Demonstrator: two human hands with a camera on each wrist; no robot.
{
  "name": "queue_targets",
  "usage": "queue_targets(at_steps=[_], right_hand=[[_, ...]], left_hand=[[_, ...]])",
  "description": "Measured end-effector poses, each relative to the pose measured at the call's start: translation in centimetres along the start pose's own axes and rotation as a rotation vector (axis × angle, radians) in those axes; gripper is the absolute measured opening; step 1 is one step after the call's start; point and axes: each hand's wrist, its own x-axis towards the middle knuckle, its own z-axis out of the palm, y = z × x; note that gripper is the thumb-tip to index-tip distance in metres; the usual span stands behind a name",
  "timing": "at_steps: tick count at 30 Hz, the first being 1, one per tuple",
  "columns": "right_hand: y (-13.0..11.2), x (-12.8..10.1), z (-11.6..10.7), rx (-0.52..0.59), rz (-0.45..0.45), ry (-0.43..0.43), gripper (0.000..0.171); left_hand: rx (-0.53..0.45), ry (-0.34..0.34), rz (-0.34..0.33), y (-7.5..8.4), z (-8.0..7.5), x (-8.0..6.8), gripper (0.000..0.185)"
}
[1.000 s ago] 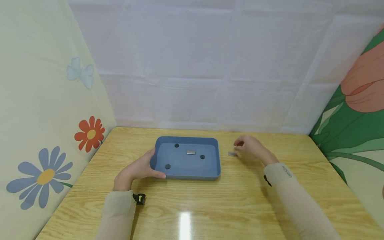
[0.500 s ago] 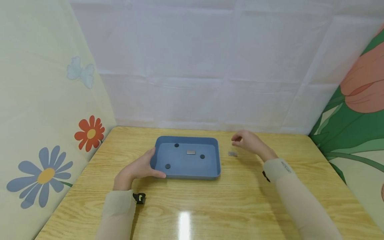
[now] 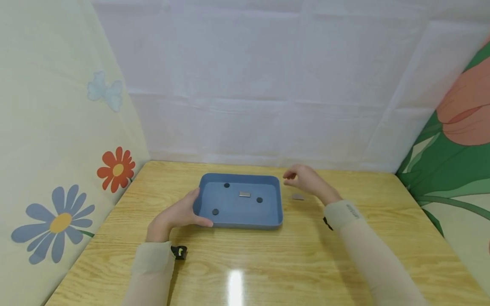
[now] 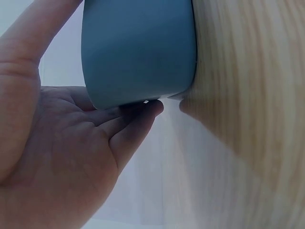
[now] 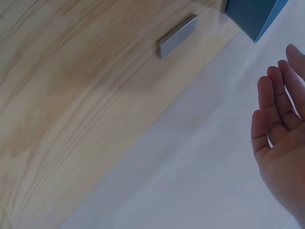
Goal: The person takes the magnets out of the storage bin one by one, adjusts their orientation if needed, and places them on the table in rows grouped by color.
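Both our hands are busy: left hand (image 3: 174,216) grips the blue tray (image 3: 239,221); right hand (image 3: 306,180) hovers, loosely open, holding nothing, above the grey bar (image 3: 297,196).

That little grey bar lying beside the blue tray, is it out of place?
It does stand apart. One grey bar lies on the wooden table, just right of the blue tray, while a similar bar and three dark discs lie inside. Nothing looks spilled or damaged.

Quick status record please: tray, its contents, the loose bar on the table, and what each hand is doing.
tray: blue, on wooden table
contents: three dark discs, one grey bar
loose bar: on table, right of tray
left hand: grips tray's left edge
right hand: raised above the table near the tray's right corner, fingers loosely curled; whether it holds anything cannot be told
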Motion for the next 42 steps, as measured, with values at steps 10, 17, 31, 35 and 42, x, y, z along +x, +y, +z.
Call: queue_targets(at_steps=[10, 17, 31, 35, 42], right_hand=[[-2.1, 1.6, 1.6, 0.021, -0.023, -0.009, 0.026], [-3.4, 2.7, 2.9, 0.039, -0.008, -0.041, 0.027], [-6.0, 4.6, 6.1, 0.012, -0.059, -0.084, 0.024], [-6.6, 5.1, 6.6, 0.011, -0.040, -0.117, 0.024], [-7.2, 5.4, 7.4, 0.015, -0.009, -0.164, 0.019]], left_hand=[[-0.009, -0.005, -0.018, -0.2, 0.0, 0.0, 0.145], [-0.003, 0.002, -0.014, -0.3, 0.0, 0.1, 0.145], [0.004, 0.002, -0.018, -0.1, -0.1, -0.1, 0.145], [0.004, 0.005, -0.021, 0.0, -0.1, -0.2, 0.145], [-0.006, 0.008, -0.014, 0.1, 0.0, -0.2, 0.144]])
